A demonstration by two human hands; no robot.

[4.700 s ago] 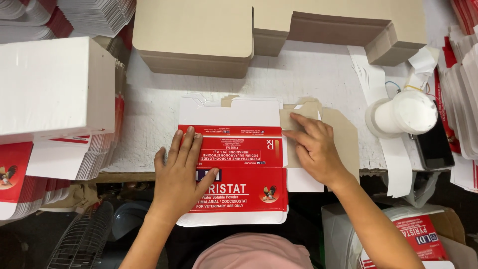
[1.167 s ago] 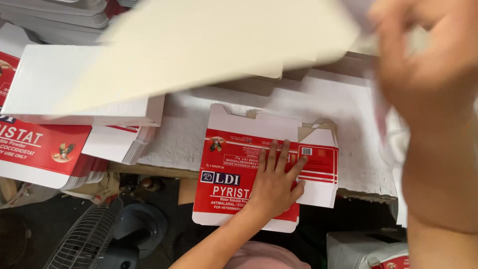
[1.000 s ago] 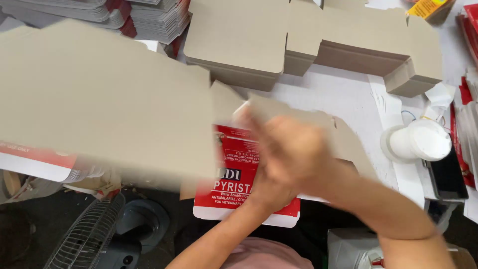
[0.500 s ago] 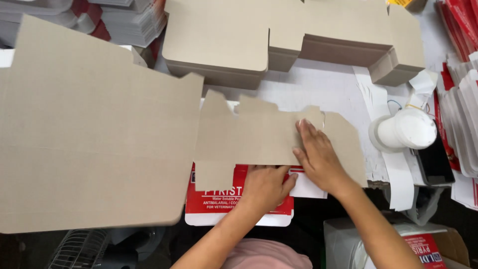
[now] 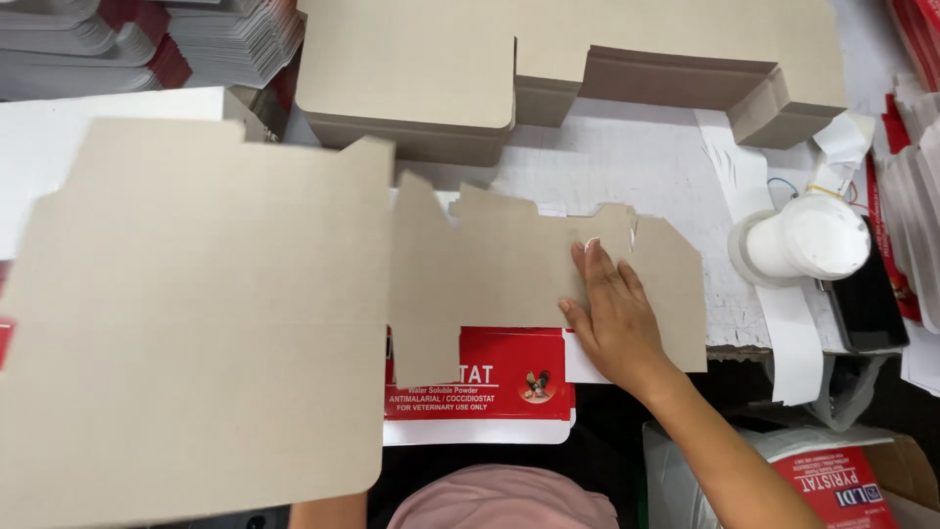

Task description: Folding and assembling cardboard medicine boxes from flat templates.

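A flat, die-cut sheet of grey-brown cardboard (image 5: 490, 269) lies at the centre of a white worktable (image 5: 627, 162), its plain side up. It partly covers a red and white printed carton blank (image 5: 480, 387), which sticks out from under it at 6 o'clock, over the table's near edge. The right hand (image 5: 612, 318) lies flat on the sheet's right part, fingers straight and close together, palm pressing down. The left hand is hidden; whether it grips anything cannot be told. A second, much larger cardboard sheet (image 5: 196, 323) fills the view at 9 o'clock, its right edge just beside the first sheet. At 12 o'clock a stack of cardboard blanks (image 5: 548, 49) crowds the table. At 3 o'clock stands a white container (image 5: 803, 240). Bare tabletop shows only between the stack and the sheet.
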